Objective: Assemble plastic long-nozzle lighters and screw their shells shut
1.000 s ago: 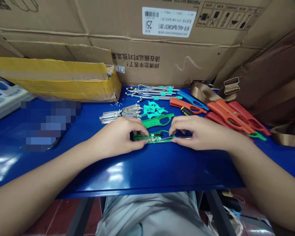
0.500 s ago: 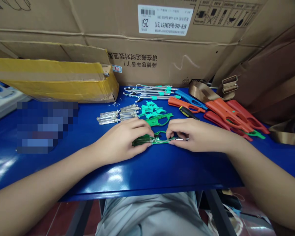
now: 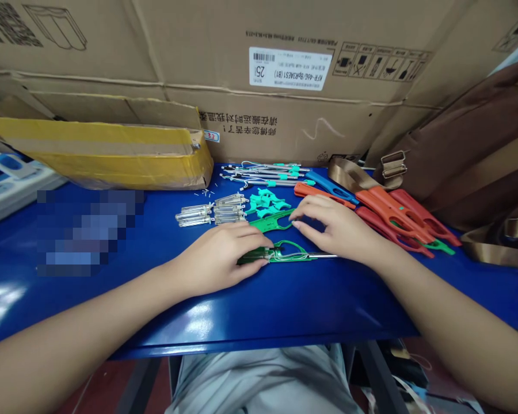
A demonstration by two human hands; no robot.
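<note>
The left hand point(image 3: 218, 259) curls over the left end of a dark green plastic lighter body point(image 3: 285, 253), fingers and thumb pinching it down on the blue table point(image 3: 285, 305). Its metal tube sticks out to the right. The right hand point(image 3: 334, 230) is spread open and empty, fingertips at a loose green plastic half-shell point(image 3: 276, 221) just behind. Teal plastic triggers point(image 3: 265, 202) and orange plastic shells point(image 3: 392, 214) lie beyond.

The far cardboard box point(image 3: 354, 121) bears an upside-down white label point(image 3: 290, 68) reading "25" and "KFR-46G/BpR3AES1 (B1)", above inverted Chinese print point(image 3: 237, 122).
</note>
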